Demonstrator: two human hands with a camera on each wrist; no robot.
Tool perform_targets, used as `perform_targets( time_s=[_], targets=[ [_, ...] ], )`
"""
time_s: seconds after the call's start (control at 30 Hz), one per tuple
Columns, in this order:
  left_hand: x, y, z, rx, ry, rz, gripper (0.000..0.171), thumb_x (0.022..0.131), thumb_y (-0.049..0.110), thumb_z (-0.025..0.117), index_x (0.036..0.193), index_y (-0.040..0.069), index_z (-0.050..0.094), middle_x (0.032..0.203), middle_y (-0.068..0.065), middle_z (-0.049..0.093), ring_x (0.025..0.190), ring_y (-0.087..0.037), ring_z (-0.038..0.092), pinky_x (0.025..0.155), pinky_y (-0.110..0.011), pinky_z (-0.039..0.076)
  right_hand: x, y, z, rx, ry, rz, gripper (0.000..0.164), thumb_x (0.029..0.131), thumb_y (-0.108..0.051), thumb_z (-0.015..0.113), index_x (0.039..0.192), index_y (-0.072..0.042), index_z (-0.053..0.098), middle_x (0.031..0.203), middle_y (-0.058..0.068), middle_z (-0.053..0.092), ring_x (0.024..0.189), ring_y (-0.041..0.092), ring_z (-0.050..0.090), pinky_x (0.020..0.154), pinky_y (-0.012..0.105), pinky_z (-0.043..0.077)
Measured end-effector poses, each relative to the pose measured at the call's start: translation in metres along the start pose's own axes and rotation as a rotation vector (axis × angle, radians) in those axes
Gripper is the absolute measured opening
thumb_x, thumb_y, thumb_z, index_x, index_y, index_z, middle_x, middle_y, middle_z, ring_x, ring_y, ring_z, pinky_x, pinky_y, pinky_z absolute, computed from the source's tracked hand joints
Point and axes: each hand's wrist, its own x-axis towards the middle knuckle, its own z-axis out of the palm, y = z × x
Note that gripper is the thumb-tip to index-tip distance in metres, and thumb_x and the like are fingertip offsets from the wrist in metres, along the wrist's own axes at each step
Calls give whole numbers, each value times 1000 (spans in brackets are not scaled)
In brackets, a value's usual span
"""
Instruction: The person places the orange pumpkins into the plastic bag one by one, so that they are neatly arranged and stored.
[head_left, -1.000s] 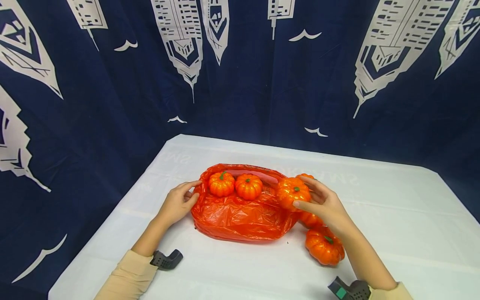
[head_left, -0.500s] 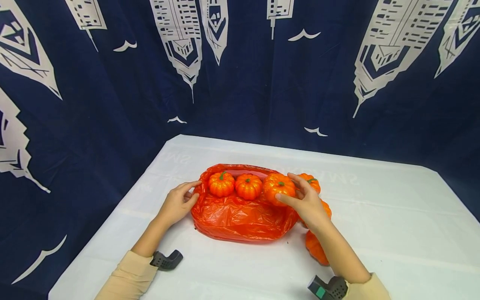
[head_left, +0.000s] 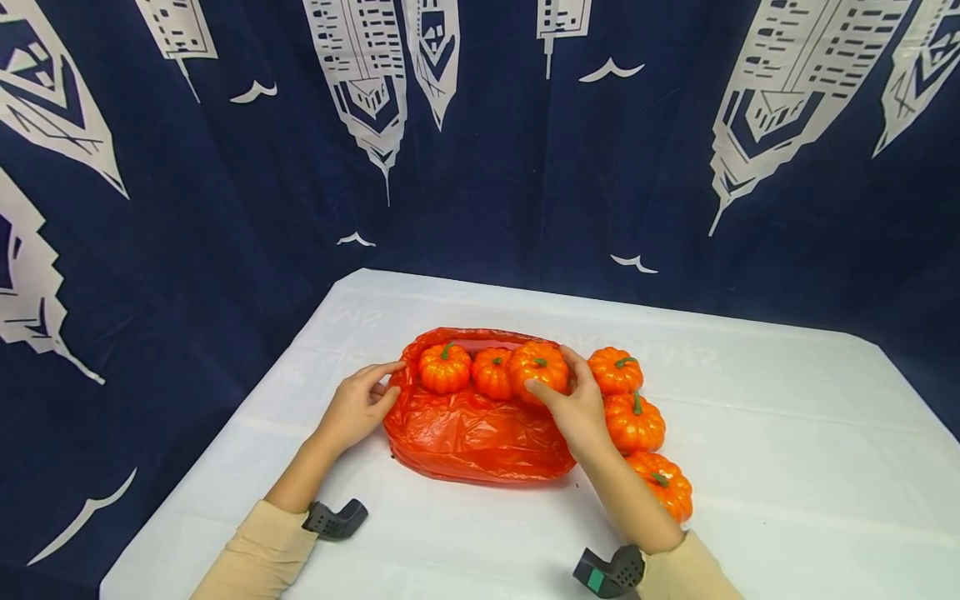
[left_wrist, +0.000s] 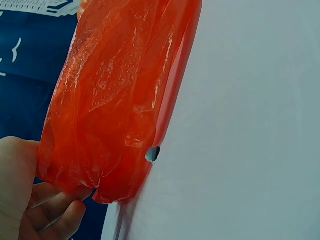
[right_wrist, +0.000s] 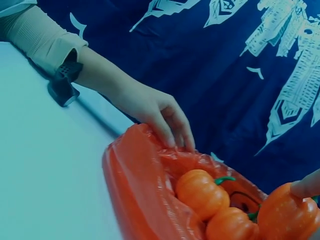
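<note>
A red plastic bag (head_left: 480,442) lies on the table with its mouth spread wide. My left hand (head_left: 360,406) pinches the bag's left rim; in the left wrist view its thumb is on one side of the film and the fingers curl behind. Inside the mouth sit two small orange pumpkins, one on the left (head_left: 444,368) and one in the middle (head_left: 491,373). My right hand (head_left: 577,404) grips a third, slightly larger pumpkin (head_left: 538,368) at the right side of the mouth, right against the middle one. The bag's right rim is partly hidden by that hand.
Three more pumpkins stand in a row right of the bag: a far one (head_left: 617,372), a middle one (head_left: 634,422) and a near one (head_left: 667,487), partly behind my right forearm. The white table (head_left: 810,433) ends at a dark blue curtain (head_left: 510,200).
My right hand has carried its pumpkin leftward, from the bag's right edge into the mouth beside the other two. The row of pumpkins on the right is more exposed. My left hand stays put.
</note>
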Motion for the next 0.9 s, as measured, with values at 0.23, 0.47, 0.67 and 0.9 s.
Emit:
perform_targets(
  time_s=[0.23, 0.47, 0.67, 0.9],
  targets=[
    [1, 0, 0, -1, 2, 4, 39, 89, 4, 67, 127, 3, 63, 120, -16, 64, 79, -21, 65, 71, -35, 57, 2, 6, 9, -99, 79, -4, 74, 90, -12, 68, 152, -10, 28, 152, 13, 32, 135, 34, 34, 112, 49, 29],
    [2, -1, 0, -5, 2, 17, 38, 89, 3, 66, 127, 2, 63, 118, -17, 65, 78, -20, 65, 71, -34, 57, 5, 9, 12, -161, 142, -14, 74, 90, -11, 67, 152, -9, 27, 151, 17, 30, 135, 37, 32, 112, 52, 28],
    [1, 0, 0, -5, 4, 12, 38, 88, 3, 66, 126, 2, 63, 119, -17, 65, 77, -20, 65, 70, -33, 57, 4, 11, 14, -230, 150, -8, 74, 91, -11, 66, 152, -10, 25, 151, 19, 27, 135, 39, 31, 111, 55, 27],
    [0, 0, -1, 5, 5, 12, 38, 89, 4, 66, 127, 2, 63, 118, -17, 64, 77, -20, 65, 70, -34, 57, 2, 11, 14, -341, 154, -17, 75, 91, -10, 65, 152, -3, 22, 151, 24, 24, 136, 43, 29, 111, 59, 22]
  ],
)
